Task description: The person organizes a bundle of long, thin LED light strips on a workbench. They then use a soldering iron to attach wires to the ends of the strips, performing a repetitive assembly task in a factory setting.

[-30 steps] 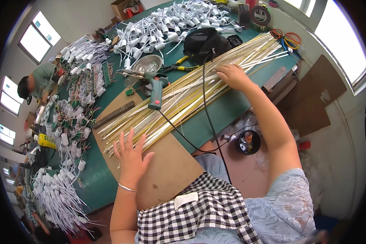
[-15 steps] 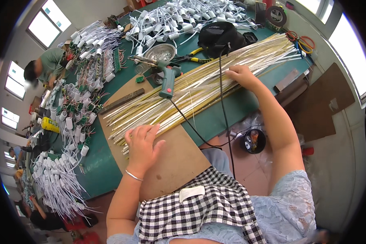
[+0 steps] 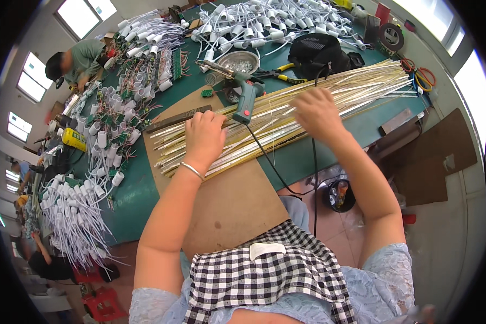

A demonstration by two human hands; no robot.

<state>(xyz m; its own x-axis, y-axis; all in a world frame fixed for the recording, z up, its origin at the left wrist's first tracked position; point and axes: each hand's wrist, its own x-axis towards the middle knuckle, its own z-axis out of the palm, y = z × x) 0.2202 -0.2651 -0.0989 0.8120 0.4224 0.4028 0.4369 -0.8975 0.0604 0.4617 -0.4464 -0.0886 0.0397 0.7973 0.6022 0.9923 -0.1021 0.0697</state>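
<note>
A long bundle of thin white and yellow strips [image 3: 286,116] lies slantwise across the bench and a brown board. On its left end rests my left hand [image 3: 205,137], palm down, fingers apart over the strips near a dark flat bar [image 3: 178,120]. My right hand [image 3: 319,114] is above the middle of the bundle, smeared by motion; whether its fingers hold a strip is hidden. Between the hands, a green-handled soldering gun [image 3: 247,100] lies across the strips with its tip toward the far left. Its black cord [image 3: 270,164] runs over the bundle toward me.
The brown board [image 3: 227,210] reaches my lap. Beyond the bundle are a metal bowl [image 3: 238,62], yellow-handled pliers [image 3: 286,74] and a black bag [image 3: 318,54]. White tubes with wires [image 3: 254,24] pile up far off and at left. A black bin [image 3: 339,195] stands below.
My left hand has moved forward from the near edge onto the strips. My right hand has shifted left along the bundle and now blurs. The view has tilted slightly.
</note>
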